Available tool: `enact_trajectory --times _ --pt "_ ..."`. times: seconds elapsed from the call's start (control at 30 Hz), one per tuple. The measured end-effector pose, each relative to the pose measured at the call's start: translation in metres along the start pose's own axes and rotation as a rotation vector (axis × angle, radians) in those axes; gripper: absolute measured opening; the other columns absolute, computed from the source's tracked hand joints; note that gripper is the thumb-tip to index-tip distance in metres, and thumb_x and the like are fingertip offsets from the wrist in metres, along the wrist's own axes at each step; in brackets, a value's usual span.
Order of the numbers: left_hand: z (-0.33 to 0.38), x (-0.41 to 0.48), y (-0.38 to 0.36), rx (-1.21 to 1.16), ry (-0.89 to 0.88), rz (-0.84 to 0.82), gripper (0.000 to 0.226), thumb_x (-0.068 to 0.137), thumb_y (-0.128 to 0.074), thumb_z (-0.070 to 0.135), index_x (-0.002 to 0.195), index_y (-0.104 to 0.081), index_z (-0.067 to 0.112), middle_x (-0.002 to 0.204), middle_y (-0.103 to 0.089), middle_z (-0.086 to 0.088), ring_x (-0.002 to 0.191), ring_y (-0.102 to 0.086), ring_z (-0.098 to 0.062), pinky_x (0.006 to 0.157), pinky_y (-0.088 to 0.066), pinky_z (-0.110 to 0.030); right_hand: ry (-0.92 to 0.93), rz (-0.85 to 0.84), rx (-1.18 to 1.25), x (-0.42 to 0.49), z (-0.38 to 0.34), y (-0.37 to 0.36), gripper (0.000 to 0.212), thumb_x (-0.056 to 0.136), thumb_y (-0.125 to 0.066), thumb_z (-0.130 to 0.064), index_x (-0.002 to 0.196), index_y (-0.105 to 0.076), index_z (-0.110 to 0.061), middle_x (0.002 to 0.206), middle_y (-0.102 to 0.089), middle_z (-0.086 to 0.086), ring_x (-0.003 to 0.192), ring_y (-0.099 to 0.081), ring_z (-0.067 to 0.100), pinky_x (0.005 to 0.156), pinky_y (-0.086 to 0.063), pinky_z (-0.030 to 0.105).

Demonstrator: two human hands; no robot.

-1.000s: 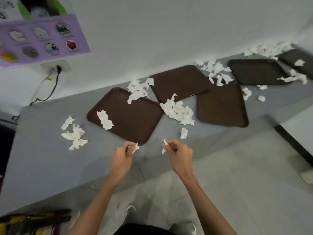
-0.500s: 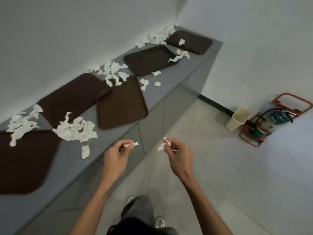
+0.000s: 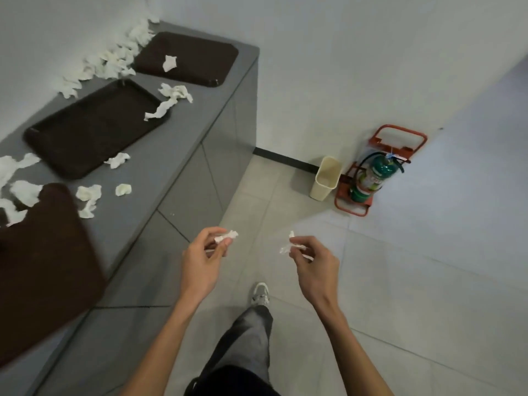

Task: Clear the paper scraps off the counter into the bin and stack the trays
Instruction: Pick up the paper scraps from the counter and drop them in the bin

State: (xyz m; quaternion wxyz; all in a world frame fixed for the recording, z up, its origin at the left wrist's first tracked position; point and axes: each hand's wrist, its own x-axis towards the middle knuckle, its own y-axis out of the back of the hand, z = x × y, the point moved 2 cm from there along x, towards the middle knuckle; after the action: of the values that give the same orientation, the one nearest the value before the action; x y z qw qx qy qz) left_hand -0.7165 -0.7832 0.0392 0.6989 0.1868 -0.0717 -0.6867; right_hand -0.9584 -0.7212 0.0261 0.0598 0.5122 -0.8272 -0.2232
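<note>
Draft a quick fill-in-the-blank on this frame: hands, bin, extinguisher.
1. The cream plastic bin stands on the ____, beside the green fire extinguisher.
2. Small white paper scraps are pinched by ____ hands: the left hand and the right hand.
3. The metal stand holding the extinguisher is painted ____.
Missing words: floor; both; red.

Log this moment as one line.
left hand pinches scrap | right hand pinches other scrap | bin on floor by extinguisher | counter littered | trays unstacked
</note>
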Motion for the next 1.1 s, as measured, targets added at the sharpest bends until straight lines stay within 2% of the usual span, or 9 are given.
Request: enact_trajectory --times 0.13,0.23,0.37,0.47,0.63,0.8,0.9,0.97,1.1 --pt "0.034 0.092 -0.077 -0.015 0.014 -0.059 0.008 0.091 -0.079 0.027 0.095 -0.072 0.027 0.083 -0.076 0.003 0.076 -0.073 -0.016 0.077 -0.062 -0.041 -0.037 0.084 0.008 0.105 0.0 0.035 0.02 0.095 -0.076 -0.006 0.104 -0.077 -0.024 0.1 -0.078 -0.014 0.091 -0.074 -0.001 0.074 -0.054 0.009" --pt "0.066 0.144 -0.129 0.012 -0.043 -0.105 0.006 0.09 -0.079 0.028 0.093 -0.074 0.027 0.085 -0.075 0.008 0.082 -0.072 -0.007 0.076 -0.06 -0.03 -0.061 0.137 -0.004 0.175 0.002 0.059 0.02 0.095 -0.075 -0.008 0.105 -0.076 -0.026 0.101 -0.078 -0.017 0.094 -0.073 -0.002 0.077 -0.056 0.011" --pt "0.099 0.208 -0.199 0.038 -0.104 -0.143 0.008 0.088 -0.081 0.024 0.096 -0.077 0.024 0.1 -0.072 0.008 0.09 -0.071 -0.008 0.075 -0.056 -0.018 -0.086 0.179 -0.013 0.272 0.021 0.088 0.02 0.095 -0.075 -0.01 0.105 -0.076 -0.028 0.102 -0.077 -0.021 0.094 -0.073 -0.004 0.08 -0.059 0.019" --pt "0.11 0.255 -0.258 0.065 -0.097 -0.163 0.013 0.088 -0.081 0.025 0.1 -0.078 0.024 0.103 -0.07 0.008 0.09 -0.07 -0.007 0.074 -0.055 -0.014 -0.097 0.169 -0.055 0.345 0.044 0.106 0.019 0.095 -0.076 -0.014 0.106 -0.077 -0.029 0.102 -0.075 -0.022 0.093 -0.072 -0.004 0.08 -0.06 0.019" --pt "0.108 0.328 -0.366 0.1 -0.029 -0.147 0.019 0.087 -0.082 0.024 0.104 -0.074 0.023 0.098 -0.073 0.012 0.088 -0.069 -0.003 0.072 -0.054 -0.012 -0.105 0.092 -0.113 0.477 0.104 0.128 0.013 0.097 -0.075 -0.015 0.107 -0.074 -0.024 0.108 -0.075 -0.009 0.094 -0.071 0.001 0.073 -0.057 0.01" --pt "0.077 0.399 -0.48 0.107 0.111 -0.075 0.024 0.085 -0.084 0.024 0.102 -0.067 0.023 0.092 -0.071 0.012 0.084 -0.067 0.003 0.068 -0.053 -0.01 -0.097 -0.025 -0.188 0.611 0.191 0.127 0.011 0.099 -0.073 -0.016 0.108 -0.075 -0.02 0.105 -0.076 -0.004 0.091 -0.072 0.005 0.082 -0.065 0.03" --pt "0.046 0.437 -0.545 0.154 0.145 -0.071 0.022 0.085 -0.084 0.022 0.092 -0.064 0.026 0.084 -0.07 0.014 0.079 -0.067 0.002 0.066 -0.055 -0.015 -0.122 -0.098 -0.263 0.678 0.247 0.118 0.012 0.1 -0.069 -0.016 0.111 -0.074 -0.02 0.103 -0.077 -0.002 0.086 -0.073 0.011 0.08 -0.066 0.035" --pt "0.019 0.462 -0.586 0.208 0.113 -0.105 0.021 0.087 -0.083 0.022 0.087 -0.063 0.029 0.079 -0.068 0.013 0.073 -0.067 -0.003 0.065 -0.057 -0.025 -0.114 -0.145 -0.318 0.718 0.284 0.108 0.014 0.101 -0.067 -0.014 0.112 -0.074 -0.018 0.107 -0.077 0.0 0.09 -0.073 0.013 0.083 -0.064 0.032" --pt "-0.05 0.508 -0.663 0.365 0.041 -0.226 0.006 0.091 -0.076 0.029 0.091 -0.07 0.028 0.082 -0.071 0.009 0.073 -0.067 -0.009 0.068 -0.058 -0.038 -0.044 -0.251 -0.463 0.785 0.364 0.073 0.019 0.101 -0.063 -0.008 0.114 -0.075 -0.013 0.117 -0.075 0.007 0.097 -0.071 0.021 0.087 -0.057 0.028"
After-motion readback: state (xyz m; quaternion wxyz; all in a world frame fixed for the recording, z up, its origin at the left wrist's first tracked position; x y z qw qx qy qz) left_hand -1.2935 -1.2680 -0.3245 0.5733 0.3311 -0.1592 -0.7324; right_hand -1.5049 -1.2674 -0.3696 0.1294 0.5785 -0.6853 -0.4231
